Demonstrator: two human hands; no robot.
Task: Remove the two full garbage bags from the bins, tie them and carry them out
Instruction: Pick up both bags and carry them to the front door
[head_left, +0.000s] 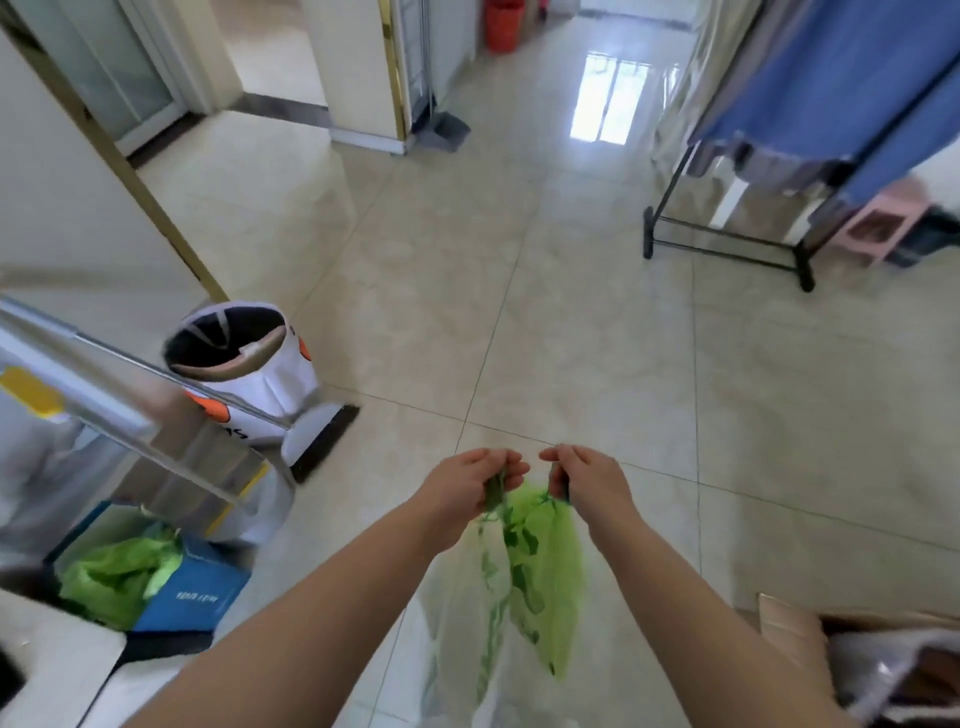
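A translucent green garbage bag (540, 566) hangs in front of me over the tiled floor, low in the middle of the view. My left hand (467, 488) pinches one twisted strand of the bag's top. My right hand (582, 480) pinches the other strand, a little apart from the left. A second green garbage bag (111, 574) sits in a blue bin (187, 597) at the lower left, under a metal frame.
A white bin with orange marks (244, 364) stands on the floor at the left. A black clothes rack with blue fabric (810, 119) fills the upper right. A cardboard box (800, 639) sits at the lower right. An orange bucket (504, 26) stands far down the hallway.
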